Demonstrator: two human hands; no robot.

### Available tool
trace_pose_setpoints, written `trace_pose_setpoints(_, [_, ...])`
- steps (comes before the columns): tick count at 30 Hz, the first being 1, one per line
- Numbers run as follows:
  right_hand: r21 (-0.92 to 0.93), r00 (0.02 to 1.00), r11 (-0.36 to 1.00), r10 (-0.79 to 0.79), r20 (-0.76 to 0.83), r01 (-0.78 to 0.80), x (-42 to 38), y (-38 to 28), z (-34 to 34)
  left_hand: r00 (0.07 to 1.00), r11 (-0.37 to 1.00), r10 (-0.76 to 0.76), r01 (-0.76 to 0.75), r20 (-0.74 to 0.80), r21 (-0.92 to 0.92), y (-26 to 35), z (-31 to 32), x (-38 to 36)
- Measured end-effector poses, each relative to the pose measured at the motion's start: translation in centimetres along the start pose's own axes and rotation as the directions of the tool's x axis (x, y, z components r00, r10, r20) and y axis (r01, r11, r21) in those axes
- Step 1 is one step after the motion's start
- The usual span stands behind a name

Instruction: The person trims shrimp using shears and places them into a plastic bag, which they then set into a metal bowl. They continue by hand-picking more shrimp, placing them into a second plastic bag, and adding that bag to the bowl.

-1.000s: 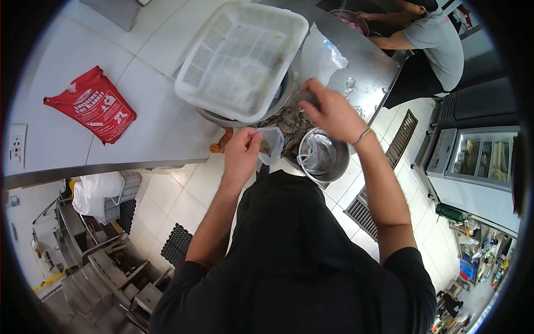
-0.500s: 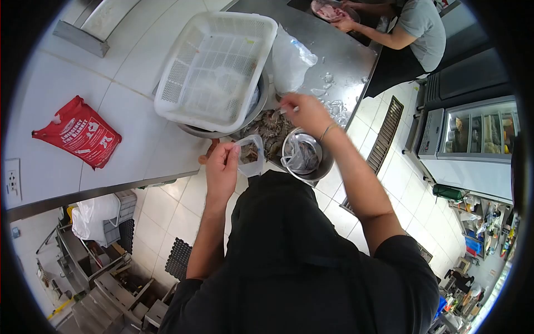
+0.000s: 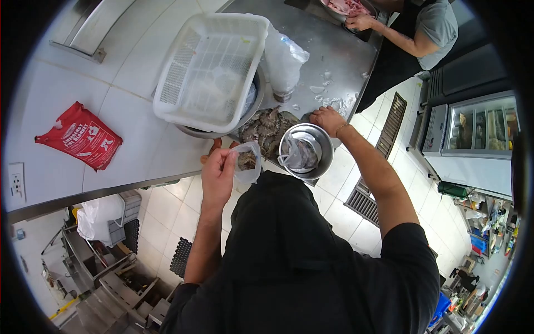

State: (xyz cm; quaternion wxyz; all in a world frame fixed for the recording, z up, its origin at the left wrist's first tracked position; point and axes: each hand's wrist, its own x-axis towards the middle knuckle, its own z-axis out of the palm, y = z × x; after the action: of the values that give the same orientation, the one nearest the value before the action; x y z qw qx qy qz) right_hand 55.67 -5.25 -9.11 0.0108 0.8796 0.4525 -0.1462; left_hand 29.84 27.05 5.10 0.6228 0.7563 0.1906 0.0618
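Note:
My left hand (image 3: 218, 172) pinches the rim of a small clear plastic bag (image 3: 253, 176), which hangs open with a few shrimp inside. A heap of raw grey shrimp (image 3: 264, 132) lies on the steel counter just beyond it. Right of the heap stands a steel bowl (image 3: 328, 146) with a clear bag (image 3: 300, 156) of greyish contents inside. My right hand (image 3: 328, 119) is low over the counter on the bowl's far side, fingers bent together; whatever is under the fingertips is hidden.
A white plastic basket (image 3: 214, 72) rests on a large metal bowl (image 3: 200, 132) at the left. Behind the shrimp stands a white plastic bag (image 3: 285, 61). A red fire blanket pouch (image 3: 83, 136) is farther left. At the upper right, a co-worker (image 3: 425, 39) handles meat (image 3: 347, 6).
My right hand has moved from above the shrimp heap down and right, to the far side of the steel bowl. The left hand still holds the small bag. The co-worker's hands have shifted.

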Motion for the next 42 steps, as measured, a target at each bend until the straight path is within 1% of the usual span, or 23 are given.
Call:
trace_pose_setpoints(3, [0.045,0.993,0.997,0.064,-0.095,-0.060,-0.2,0.2,0.3,1.000,1.000,-0.011,0.011,0.007,-0.004,0.3,0.7,0.3])
trace_pose_setpoints(6, [0.282,0.951,0.951,0.195,-0.241,-0.123,-0.9,0.3,-1.8,1.000,1.000,-0.003,0.004,0.012,-0.006,1.1,1.2,0.3])
trace_pose_setpoints(7, [0.412,0.907,0.906,0.253,-0.336,-0.100,-1.2,-0.2,-3.0,1.000,1.000,-0.003,0.004,0.019,-0.017,1.5,1.4,0.3])
trace_pose_setpoints(10, [0.709,0.870,0.700,0.398,-0.291,-0.083,-4.0,-5.0,-11.4,1.000,0.999,0.003,-0.002,0.018,-0.037,2.2,1.9,0.7])
trace_pose_setpoints(12, [0.766,0.888,0.643,0.344,-0.305,0.014,-6.0,-9.0,-16.3,1.000,0.999,0.023,-0.023,0.017,-0.030,2.2,2.3,1.1])
trace_pose_setpoints(13, [0.791,0.893,0.609,0.323,-0.314,0.058,-6.6,-10.8,-17.6,0.999,0.999,0.035,-0.035,0.008,-0.018,2.3,2.6,1.3])
trace_pose_setpoints(14, [0.769,0.882,0.603,0.223,-0.416,0.210,-6.6,-12.3,-17.9,0.999,0.999,0.049,-0.049,0.002,-0.006,2.5,2.9,1.5])
trace_pose_setpoints(16, [0.795,0.923,0.551,0.111,-0.369,0.252,-6.8,-15.3,-19.4,0.997,0.997,0.074,-0.074,0.001,0.008,2.6,3.3,1.9])
trace_pose_setpoints(18, [0.755,0.964,0.624,0.008,-0.267,0.203,-5.9,-17.3,-19.6,0.996,0.996,0.094,-0.094,0.009,0.010,2.3,3.7,2.2])
trace_pose_setpoints(21, [0.713,0.955,0.692,0.122,-0.270,0.113,-4.2,-19.8,-18.0,0.997,0.997,0.072,-0.073,0.031,0.020,3.3,4.0,2.1])
trace_pose_setpoints(24, [0.842,0.985,0.538,0.157,-0.067,-0.029,-5.3,-19.9,-19.9,0.988,0.989,0.147,-0.148,0.036,0.030,3.1,4.4,2.2])
trace_pose_setpoints(27, [0.711,0.903,0.696,0.239,-0.358,0.098,-7.3,-19.9,-19.7,0.978,0.990,0.141,-0.139,0.152,-0.025,5.1,4.7,1.8])
trace_pose_setpoints(30, [0.555,0.865,0.813,0.142,-0.482,0.176,-8.5,-19.8,-18.9,0.939,0.963,0.260,-0.234,0.224,-0.136,10.3,6.4,1.0])
trace_pose_setpoints(31, [0.567,0.844,0.801,0.161,-0.512,0.191,-8.2,-19.7,-17.8,0.921,0.959,0.283,-0.266,0.266,-0.101,11.2,6.8,1.2])
trace_pose_setpoints(33, [0.597,0.834,0.792,0.239,-0.497,0.128,-8.6,-18.5,-17.4,0.875,0.940,0.329,-0.339,0.354,-0.034,12.6,7.4,2.2])
trace_pose_setpoints(36, [0.608,0.816,0.793,0.326,-0.477,0.038,-10.2,-17.3,-19.1,0.843,0.920,0.385,-0.383,0.375,-0.083,14.0,7.5,3.3])
trace_pose_setpoints(37, [0.608,0.809,0.794,0.352,-0.471,0.008,-10.6,-17.2,-19.8,0.843,0.921,0.386,-0.376,0.375,-0.103,13.8,7.6,3.5])
trace_pose_setpoints(39, [0.549,0.805,0.835,0.346,-0.482,-0.030,-10.8,-17.1,-19.6,0.842,0.922,0.387,-0.361,0.377,-0.141,12.1,7.8,3.9])
trace_pose_setpoints(40, [0.521,0.804,0.852,0.343,-0.486,-0.049,-10.8,-17.1,-19.1,0.850,0.934,0.350,-0.349,0.395,-0.077,10.8,7.9,4.2])
trace_pose_setpoints(41, [0.475,0.853,0.876,0.311,-0.419,-0.086,-10.5,-16.5,-17.6,0.857,0.941,0.312,-0.337,0.410,-0.011,9.1,8.1,4.5])
trace_pose_setpoints(42, [0.472,0.868,0.876,0.310,-0.387,-0.103,-10.0,-16.4,-15.2,0.865,0.944,0.273,-0.325,0.422,0.055,7.1,8.2,4.8])
